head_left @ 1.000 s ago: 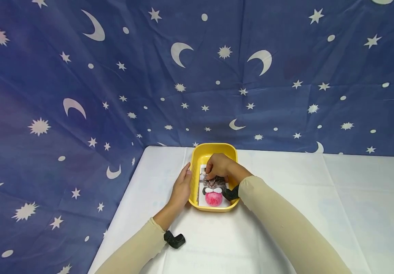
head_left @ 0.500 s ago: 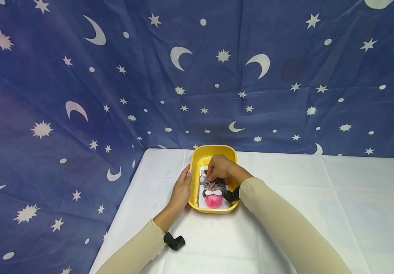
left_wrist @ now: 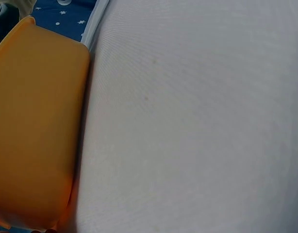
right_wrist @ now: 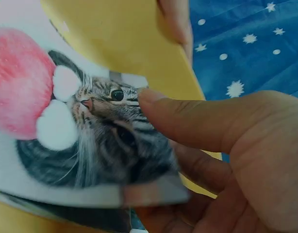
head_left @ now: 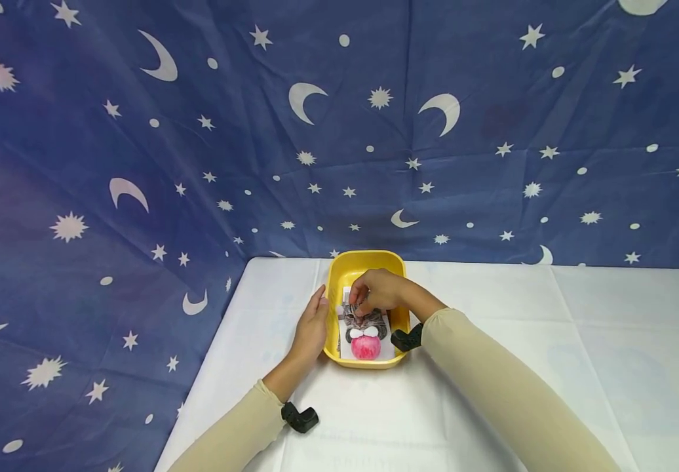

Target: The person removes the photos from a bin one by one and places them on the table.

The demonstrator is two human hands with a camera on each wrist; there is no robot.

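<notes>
A yellow plastic tub (head_left: 395, 259) stands on the white-covered table, with a cat picture card (head_left: 366, 347) in it. The card shows a tabby with a pink ball. My right hand (head_left: 379, 288) reaches into the tub and pinches the card's edge, thumb (right_wrist: 175, 114) on the printed face and fingers beneath. That edge is lifted and bent in the right wrist view. Under it shows the dark edge of another print (right_wrist: 91, 218). My left hand (head_left: 310, 328) rests with straight fingers against the tub's left side; the left wrist view shows mostly the tub's outer wall (left_wrist: 37, 121).
A white cloth (head_left: 552, 367) covers the table. Behind and to the left hangs a blue curtain (head_left: 257, 131) with moons and stars, close to the tub's far end. Black wrist cameras sit on both wrists, the right one (head_left: 407, 337) over the tub's right rim.
My right hand's thumb and fingers have shifted slightly on the card, and its wrist has moved a little to the right. The left hand stays at the tub's side.
</notes>
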